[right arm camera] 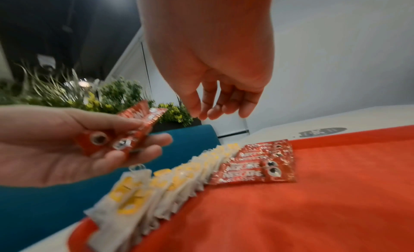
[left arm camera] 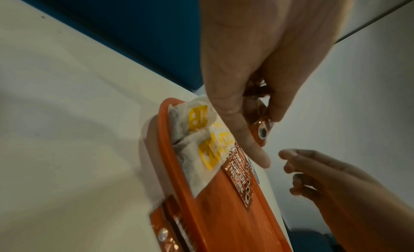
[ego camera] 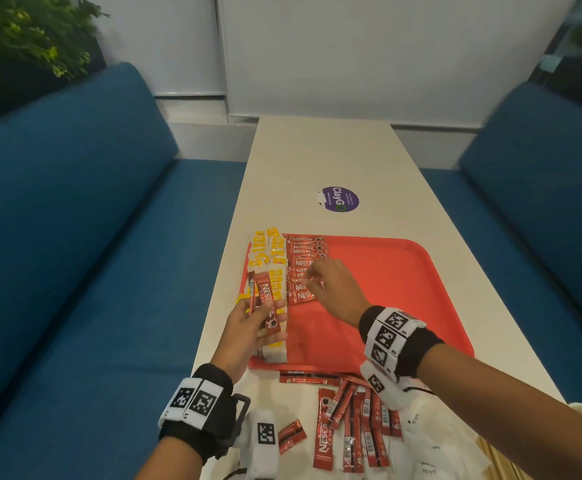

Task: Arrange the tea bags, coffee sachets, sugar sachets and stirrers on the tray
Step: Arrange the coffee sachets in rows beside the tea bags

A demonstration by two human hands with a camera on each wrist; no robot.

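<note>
Left hand (ego camera: 252,325) gripping two coffee sachets (ego camera: 264,299), right hand (ego camera: 331,284) empty, fingers loose, one tray (ego camera: 404,271).

Long pale table (ego camera: 334,157) running away from the viewer toward a white wall (ego camera: 369,53). Round purple sticker (ego camera: 340,199) stuck flat on the tabletop, well beyond the tray's far edge, white lettering on it and one torn white edge at its left. Blue upholstered bench (ego camera: 75,202) along the table's left side, a matching blue bench (ego camera: 539,174) along the right. Green leafy plant (ego camera: 23,36) with yellowish tips behind the left bench's backrest, top left corner. Same foliage (right arm camera: 116,94) blurred in the right wrist view, above the blue backrest (right arm camera: 190,137). Dark window frame strip (ego camera: 192,97) low on the wall, just behind the left bench.
</note>
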